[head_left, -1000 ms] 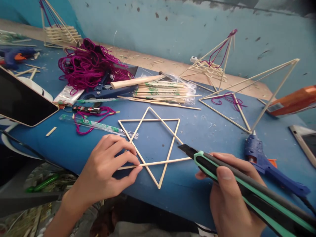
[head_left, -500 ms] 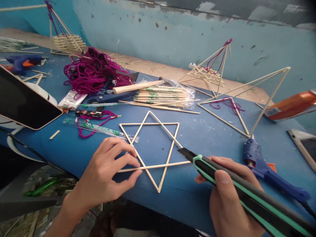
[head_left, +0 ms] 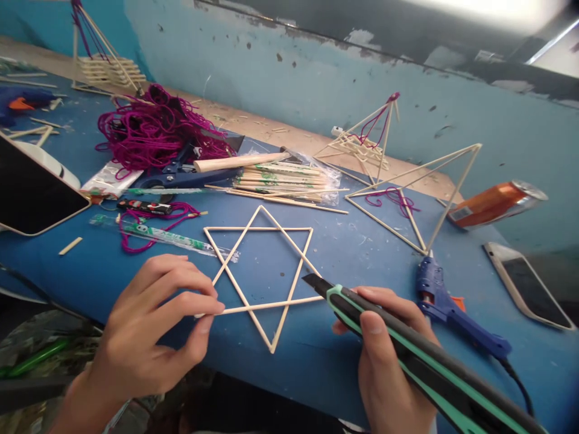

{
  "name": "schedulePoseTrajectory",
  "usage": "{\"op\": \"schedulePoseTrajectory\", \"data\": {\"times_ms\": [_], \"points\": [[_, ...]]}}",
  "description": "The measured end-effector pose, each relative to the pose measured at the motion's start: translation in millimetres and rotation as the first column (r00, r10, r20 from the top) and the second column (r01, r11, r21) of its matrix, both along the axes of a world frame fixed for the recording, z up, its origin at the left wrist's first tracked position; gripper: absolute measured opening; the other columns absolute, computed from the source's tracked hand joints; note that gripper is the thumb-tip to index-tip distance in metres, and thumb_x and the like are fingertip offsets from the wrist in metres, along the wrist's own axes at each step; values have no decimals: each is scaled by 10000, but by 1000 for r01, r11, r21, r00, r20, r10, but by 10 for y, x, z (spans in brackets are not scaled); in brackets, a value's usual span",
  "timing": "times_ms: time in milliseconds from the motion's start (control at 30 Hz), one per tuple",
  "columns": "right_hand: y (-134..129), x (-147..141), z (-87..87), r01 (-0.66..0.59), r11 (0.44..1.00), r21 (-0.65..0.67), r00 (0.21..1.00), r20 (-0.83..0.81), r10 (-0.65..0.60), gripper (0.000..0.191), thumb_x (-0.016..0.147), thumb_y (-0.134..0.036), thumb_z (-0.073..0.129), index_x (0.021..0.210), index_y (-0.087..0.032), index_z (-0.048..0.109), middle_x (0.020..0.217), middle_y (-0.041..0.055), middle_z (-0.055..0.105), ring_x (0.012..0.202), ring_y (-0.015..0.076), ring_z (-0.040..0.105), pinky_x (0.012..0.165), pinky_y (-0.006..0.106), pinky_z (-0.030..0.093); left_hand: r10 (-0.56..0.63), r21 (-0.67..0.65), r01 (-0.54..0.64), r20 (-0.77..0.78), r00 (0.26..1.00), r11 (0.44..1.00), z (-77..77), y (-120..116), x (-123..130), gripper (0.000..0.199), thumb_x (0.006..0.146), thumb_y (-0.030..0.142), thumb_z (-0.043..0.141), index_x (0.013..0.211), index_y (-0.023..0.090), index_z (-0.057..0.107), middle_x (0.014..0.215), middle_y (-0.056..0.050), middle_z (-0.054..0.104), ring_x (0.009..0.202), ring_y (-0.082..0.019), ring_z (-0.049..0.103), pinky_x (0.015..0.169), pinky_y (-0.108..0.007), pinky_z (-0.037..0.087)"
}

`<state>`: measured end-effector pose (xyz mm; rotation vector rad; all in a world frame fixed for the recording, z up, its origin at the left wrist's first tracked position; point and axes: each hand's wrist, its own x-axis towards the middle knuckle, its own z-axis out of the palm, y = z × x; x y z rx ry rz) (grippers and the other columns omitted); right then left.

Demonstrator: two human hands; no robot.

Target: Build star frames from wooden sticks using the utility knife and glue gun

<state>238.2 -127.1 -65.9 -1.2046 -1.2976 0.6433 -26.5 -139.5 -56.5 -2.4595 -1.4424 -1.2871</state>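
Pinching the near-left corner of a stick star (head_left: 286,302) between thumb and forefinger, the left hand (head_left: 154,325) keeps its other fingers loosely curled above the table (head_left: 362,265). The right hand's (head_left: 389,361) grip is closed round a black and green utility knife (head_left: 434,355), thumb along its upper side. The knife's long axis slants from the lower right toward the upper left, blade end pointing at the star, near its right corner; that corner is hidden behind the knife, so whether the blade touches cannot be told. The star lies flat between the hands, two overlapping triangles: one aims its tip away from the person, the other its tip toward the person. The stick under the left grip runs crosswise, rising slightly to the right. Beyond lie a pack of sticks (head_left: 284,178), a wooden-handled hammer (head_left: 239,161) and a heap of purple cord (head_left: 158,132). To the right are a blue glue gun (head_left: 432,289), nozzle pointing away, a phone (head_left: 529,286) and a tilted orange can (head_left: 493,202).
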Motion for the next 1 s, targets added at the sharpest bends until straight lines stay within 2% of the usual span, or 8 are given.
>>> {"op": "schedulePoseTrajectory", "data": {"times_ms": [267,467,567,700,767,833,900,1000], "points": [[-24,-16,43,2,1000,17,999,36,-3,217,895,-361,693,1057,-217,691,972,42,693,583,140,673,548,276,552,-15,75,13,35,999,997,114,-31,131,244,817,29,519,866,255,596,770,6,691,756,-187,622,832,-439,526],[-196,-100,118,18,984,179,993,114,-39,222,860,-281,739,1062,-213,675,967,55,715,651,164,706,573,272,584,19,138,-46,187,982,989,187,-205,165,184,888,91,505,793,248,492,660,22,630,659,-169,598,809,-437,518],[-441,12,258,-97,964,247,983,173,54,255,837,-176,742,1075,-227,666,1020,85,720,730,194,726,592,289,614,-18,210,-34,241,970,977,160,-302,198,177,851,103,566,807,250,477,652,35,624,643,-168,603,812,-433,521],[-648,373,483,-268,928,260,905,399,149,363,843,-145,720,1170,-292,663,1127,85,701,813,211,732,643,301,626,-62,237,4,241,968,972,187,-396,277,196,827,86,583,825,255,483,643,46,619,624,-169,605,809,-434,523],[-577,578,569,-292,918,267,841,529,114,378,867,-154,688,1209,-311,653,1144,74,689,863,218,727,674,297,614,-92,252,21,273,958,968,215,-423,339,204,828,71,576,828,250,478,635,49,611,624,-168,603,807,-437,516],[-379,756,636,-363,902,234,725,679,116,389,896,-138,627,1242,-314,629,1168,64,666,883,207,717,681,279,589,-119,256,35,322,939,966,237,-438,420,209,837,65,562,833,248,462,628,55,605,631,-167,602,803,-439,511],[-95,882,684,-449,888,96,529,830,178,424,900,-101,566,1276,-294,597,1206,74,630,836,185,700,691,280,561,-156,267,59,356,921,962,250,-448,514,209,845,66,552,840,247,448,623,62,602,628,-161,595,778,-423,510],[365,949,707,-454,891,-23,234,961,144,459,810,-29,543,1234,-202,577,1208,119,574,682,145,625,602,274,492,-203,298,96,350,914,950,269,-475,633,211,839,68,561,843,242,442,620,67,601,616,-152,585,744,-395,503]]}}
